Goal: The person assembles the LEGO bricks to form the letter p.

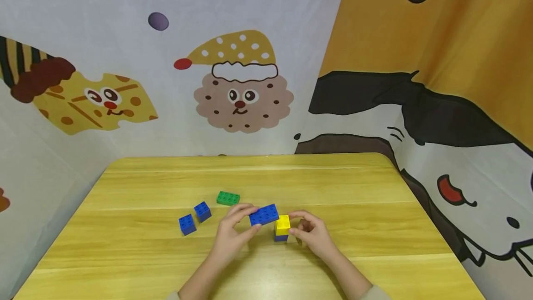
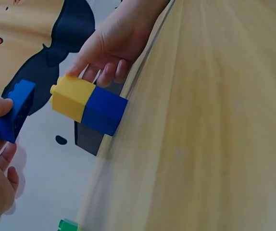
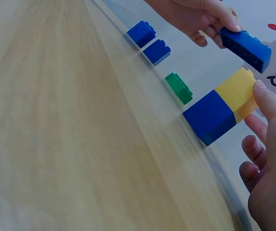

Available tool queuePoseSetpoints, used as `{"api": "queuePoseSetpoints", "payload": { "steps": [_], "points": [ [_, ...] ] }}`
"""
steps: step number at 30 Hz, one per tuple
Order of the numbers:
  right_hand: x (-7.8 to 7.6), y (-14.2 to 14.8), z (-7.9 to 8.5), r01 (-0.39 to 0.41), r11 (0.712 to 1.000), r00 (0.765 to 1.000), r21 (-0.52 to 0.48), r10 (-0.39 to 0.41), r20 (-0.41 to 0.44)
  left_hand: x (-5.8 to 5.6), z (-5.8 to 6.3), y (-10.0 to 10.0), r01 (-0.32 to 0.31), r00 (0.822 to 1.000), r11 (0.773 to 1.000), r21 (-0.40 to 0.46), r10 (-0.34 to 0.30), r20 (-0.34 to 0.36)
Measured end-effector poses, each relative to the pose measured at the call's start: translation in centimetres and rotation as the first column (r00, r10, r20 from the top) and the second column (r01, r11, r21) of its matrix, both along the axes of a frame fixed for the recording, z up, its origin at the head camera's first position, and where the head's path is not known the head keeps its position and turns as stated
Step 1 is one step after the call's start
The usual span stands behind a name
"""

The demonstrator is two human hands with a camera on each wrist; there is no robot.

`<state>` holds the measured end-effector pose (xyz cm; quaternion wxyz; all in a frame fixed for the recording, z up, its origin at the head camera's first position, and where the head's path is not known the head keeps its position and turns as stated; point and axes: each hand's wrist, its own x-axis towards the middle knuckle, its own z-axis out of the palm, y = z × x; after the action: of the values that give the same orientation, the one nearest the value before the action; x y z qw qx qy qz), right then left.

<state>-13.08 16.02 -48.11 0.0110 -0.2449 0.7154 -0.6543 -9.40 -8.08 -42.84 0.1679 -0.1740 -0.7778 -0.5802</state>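
My left hand [image 1: 230, 233] pinches a long blue building brick [image 1: 264, 215] between thumb and fingers, studs up. The brick is held in the air, a little above and left of a small stack. That stack is a yellow brick [image 1: 282, 225] on top of a blue brick [image 1: 281, 237], standing upright on the table. My right hand [image 1: 315, 233] holds the yellow brick from the right with thumb and index finger; its other fingers are curled free of the stack. In the right wrist view the long blue brick [image 3: 246, 48] shows its hollow underside, apart from the yellow brick [image 3: 236, 94].
Two small blue bricks [image 1: 187, 224] stand left of my left hand. Behind it lies a flat green brick [image 1: 228, 198]. The wooden table [image 1: 137, 253] meets a printed cloth [image 1: 125, 142] at its back edge.
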Motion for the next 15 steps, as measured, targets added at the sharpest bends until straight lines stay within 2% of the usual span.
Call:
{"api": "queuePoseSetpoints", "payload": {
  "steps": [6, 10, 13, 15],
  "points": [
    [-0.1, -0.1, 0.0, 0.003, 1.0, 1.0, 0.005, -0.003, -0.018, -0.4, 0.3, 0.7, 0.047, 0.998, 0.999, 0.023, -0.048, 0.04],
    [-0.1, 0.0, 0.0, -0.009, 1.0, 1.0, -0.001, 0.009, -0.011, -1.4, -1.5, 1.0, 0.075, 0.994, 0.996, 0.05, -0.079, 0.077],
    [-0.1, 0.0, 0.0, -0.026, 1.0, 1.0, -0.016, 0.026, 0.01, -2.3, -2.9, 1.2, 0.101, 0.991, 0.993, 0.055, -0.105, 0.078],
    [0.0, 0.0, 0.0, -0.026, 1.0, 0.999, -0.016, 0.027, 0.024, -2.4, -3.0, 1.3, 0.12, 0.99, 0.992, 0.042, -0.122, 0.071]
  ]
}}
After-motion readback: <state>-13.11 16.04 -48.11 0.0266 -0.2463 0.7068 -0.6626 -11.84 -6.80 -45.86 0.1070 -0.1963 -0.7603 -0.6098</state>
